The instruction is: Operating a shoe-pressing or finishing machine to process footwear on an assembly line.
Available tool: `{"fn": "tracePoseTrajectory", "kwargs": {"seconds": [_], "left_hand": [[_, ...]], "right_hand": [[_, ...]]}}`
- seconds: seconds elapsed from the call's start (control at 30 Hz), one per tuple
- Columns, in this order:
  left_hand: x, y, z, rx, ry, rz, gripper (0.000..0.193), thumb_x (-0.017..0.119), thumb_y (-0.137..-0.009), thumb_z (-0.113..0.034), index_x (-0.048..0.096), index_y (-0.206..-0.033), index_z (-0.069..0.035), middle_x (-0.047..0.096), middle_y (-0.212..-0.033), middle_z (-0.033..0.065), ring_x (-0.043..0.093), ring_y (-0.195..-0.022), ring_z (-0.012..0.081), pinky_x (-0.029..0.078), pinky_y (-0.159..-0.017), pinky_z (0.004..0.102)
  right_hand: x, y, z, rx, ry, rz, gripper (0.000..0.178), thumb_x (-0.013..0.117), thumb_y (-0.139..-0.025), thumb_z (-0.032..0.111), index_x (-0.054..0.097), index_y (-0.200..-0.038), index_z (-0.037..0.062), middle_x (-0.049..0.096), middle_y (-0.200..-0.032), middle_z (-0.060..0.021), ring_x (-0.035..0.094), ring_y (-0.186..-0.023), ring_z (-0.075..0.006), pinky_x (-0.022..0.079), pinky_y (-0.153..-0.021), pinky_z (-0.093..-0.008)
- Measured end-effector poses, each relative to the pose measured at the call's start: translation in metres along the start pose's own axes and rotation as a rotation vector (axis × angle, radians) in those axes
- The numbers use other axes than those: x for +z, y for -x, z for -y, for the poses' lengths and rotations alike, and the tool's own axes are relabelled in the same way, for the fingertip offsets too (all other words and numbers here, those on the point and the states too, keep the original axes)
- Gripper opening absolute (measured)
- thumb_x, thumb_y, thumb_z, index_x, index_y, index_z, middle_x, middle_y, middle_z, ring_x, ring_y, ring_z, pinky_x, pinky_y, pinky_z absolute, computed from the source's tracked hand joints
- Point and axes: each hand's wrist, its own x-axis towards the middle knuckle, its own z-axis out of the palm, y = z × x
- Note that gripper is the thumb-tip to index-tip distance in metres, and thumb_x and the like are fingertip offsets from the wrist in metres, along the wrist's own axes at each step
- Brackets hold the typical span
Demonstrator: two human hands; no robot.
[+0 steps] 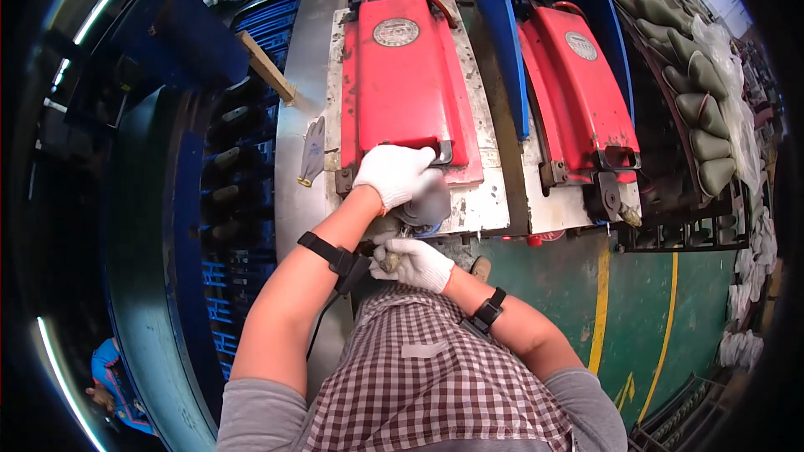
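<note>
Left fingers (424, 157) grip handle (446, 151) at cover (406, 84) edge; right fingers (404, 246) grip knob (390, 262); floor (553, 280) rightward.

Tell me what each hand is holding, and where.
The left hand holds the black handle of the left red machine, leaving the handle's right end exposed. The right hand has its fingers around a brownish knob.

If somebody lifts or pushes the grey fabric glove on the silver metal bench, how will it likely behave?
The grey glove would probably droop when lifted, since it looks thin and unfilled. It should hardly roll, lying flat; a push may slide it over the smooth-looking silver metal bench.
</note>
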Motion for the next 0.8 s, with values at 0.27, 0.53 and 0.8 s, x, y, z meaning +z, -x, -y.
{"fn": "tracePoseTrajectory", "kwargs": {"seconds": [0.27,0.53,0.8], "left_hand": [[0.011,-0.001,0.000,0.003,-0.006,-0.085,0.038,0.060,-0.098,-0.048,0.065,-0.098,-0.011,0.073,-0.086,0.0169,0.072,-0.083,0.0377,0.055,-0.075,0.0517],[0.037,-0.011,-0.039,-0.091,0.963,-0.782,0.016,0.068,-0.098,-0.010,0.069,-0.112,-0.003,0.073,-0.094,0.0098,0.072,-0.084,0.0200,0.057,-0.081,0.0319],[0.062,-0.078,-0.192,0.295,0.424,-0.480,0.032,0.074,-0.083,-0.017,0.070,-0.113,-0.007,0.069,-0.117,0.0160,0.066,-0.112,0.0366,0.052,-0.101,0.0450]], "right_hand": [[-0.028,0.112,0.085,0.016,0.231,-0.418,0.021,0.066,-0.102,0.024,0.063,-0.118,0.0103,0.060,-0.077,0.0018,0.058,-0.061,-0.0108,0.045,-0.053,-0.0271],[-0.056,0.292,0.214,-1.156,1.848,-1.316,0.027,0.069,-0.091,0.010,0.071,-0.117,0.0065,0.073,-0.111,-0.0157,0.071,-0.102,-0.0324,0.056,-0.093,-0.0416],[-0.102,0.357,0.224,-0.507,1.732,-1.894,0.047,0.049,-0.107,0.046,0.073,-0.114,0.0059,0.072,-0.111,-0.0258,0.068,-0.103,-0.0466,0.054,-0.090,-0.0537]]}}
